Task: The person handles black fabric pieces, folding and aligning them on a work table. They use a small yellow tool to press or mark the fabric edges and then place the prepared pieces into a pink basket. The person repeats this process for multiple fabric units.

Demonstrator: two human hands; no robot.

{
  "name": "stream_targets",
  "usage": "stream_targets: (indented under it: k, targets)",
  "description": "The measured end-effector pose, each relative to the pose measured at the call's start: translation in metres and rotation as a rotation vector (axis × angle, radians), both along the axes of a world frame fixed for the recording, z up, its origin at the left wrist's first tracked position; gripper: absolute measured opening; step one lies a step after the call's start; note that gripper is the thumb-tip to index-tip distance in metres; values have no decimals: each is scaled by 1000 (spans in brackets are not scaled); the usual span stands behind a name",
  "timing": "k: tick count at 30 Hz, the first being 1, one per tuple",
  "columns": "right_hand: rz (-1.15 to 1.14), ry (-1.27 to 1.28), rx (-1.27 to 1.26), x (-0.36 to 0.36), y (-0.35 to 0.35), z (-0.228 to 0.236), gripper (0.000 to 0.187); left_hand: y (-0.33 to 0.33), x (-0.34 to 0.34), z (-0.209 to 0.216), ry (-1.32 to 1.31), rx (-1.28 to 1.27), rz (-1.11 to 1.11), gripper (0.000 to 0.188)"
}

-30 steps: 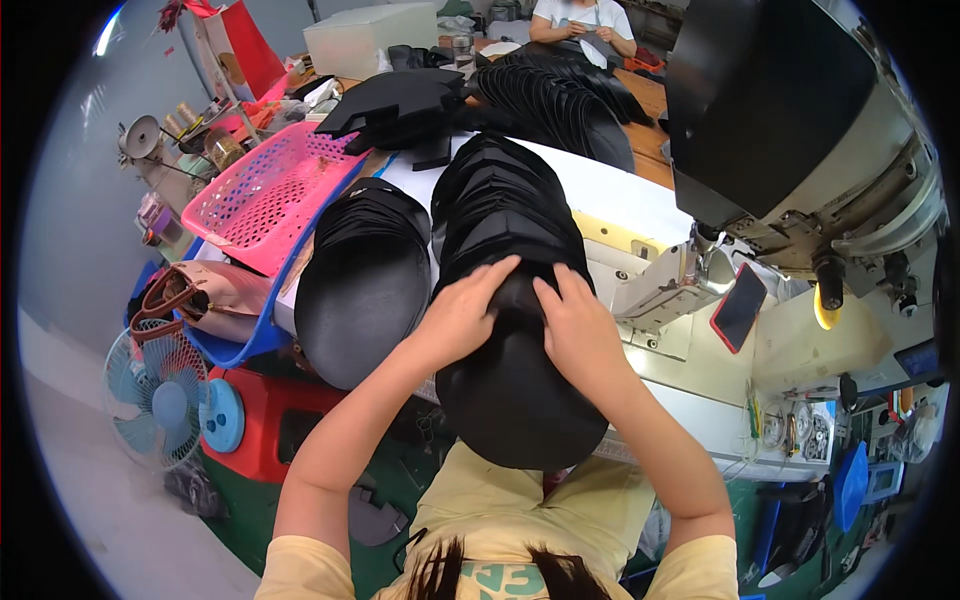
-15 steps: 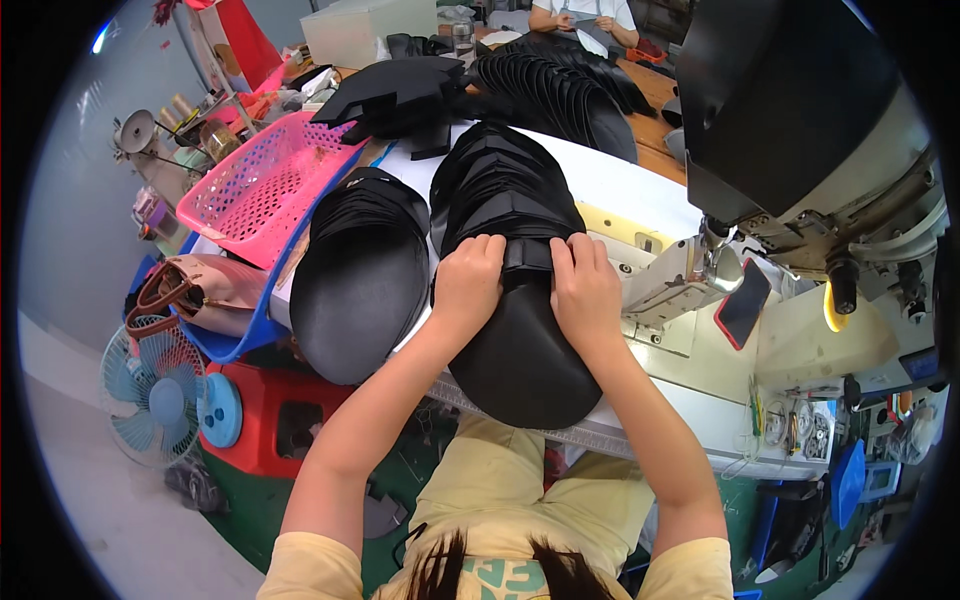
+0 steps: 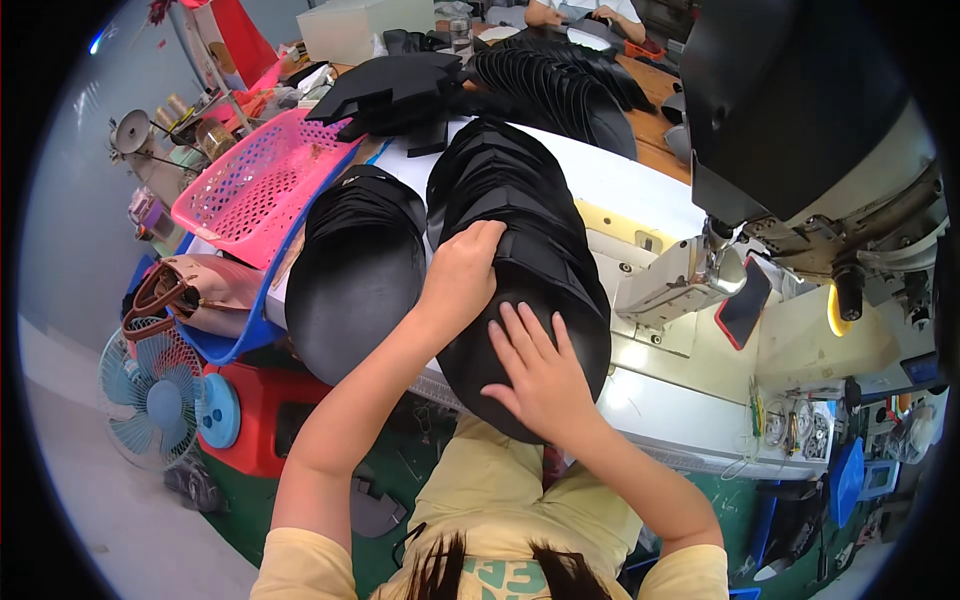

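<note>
A long overlapping stack of black, rounded, leather-like pieces (image 3: 510,190) runs away from me over the white work table. At its near end lies the front black piece (image 3: 460,375), a smooth oval with a band across its top. The fingers of my left hand (image 3: 462,275) are closed on the left end of that band. My right hand (image 3: 540,375) rests flat on the oval's smooth face, fingers spread. To the left sits a second stack of similar black pieces (image 3: 355,290), which neither hand touches.
An industrial sewing machine (image 3: 690,280) stands close on the right. A pink basket (image 3: 225,225) sits in a blue tub at left, above a small fan (image 3: 160,400). More black pieces (image 3: 545,85) lie at the back, where another person (image 3: 585,15) works.
My right hand has left the band's right end and moved down onto the oval face, opening flat. My left hand stays at the band, slightly lower. The front piece has shifted a little.
</note>
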State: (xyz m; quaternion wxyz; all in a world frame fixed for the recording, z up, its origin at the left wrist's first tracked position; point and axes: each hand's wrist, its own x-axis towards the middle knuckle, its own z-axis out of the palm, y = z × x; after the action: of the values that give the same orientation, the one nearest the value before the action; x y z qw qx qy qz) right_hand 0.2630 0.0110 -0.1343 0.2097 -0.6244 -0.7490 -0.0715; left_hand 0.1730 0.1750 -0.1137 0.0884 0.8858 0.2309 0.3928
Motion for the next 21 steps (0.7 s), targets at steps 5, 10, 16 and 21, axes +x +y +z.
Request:
stream_targets:
  k: [5,10,16,21]
  targets:
    - [-63,-40,-73,-5,6,3,68,-7,-2,-1,-14,45,14,41]
    - [24,29,-18,-27,-7,6,63,7,0,-20,83,169,70,26]
    - [-3,-45,-20,-4,9,-2,57,30,8,-24,34,222,89,24]
    - [3,-31,-33,7,8,-3,55,17,-17,9,24,117,-90,33]
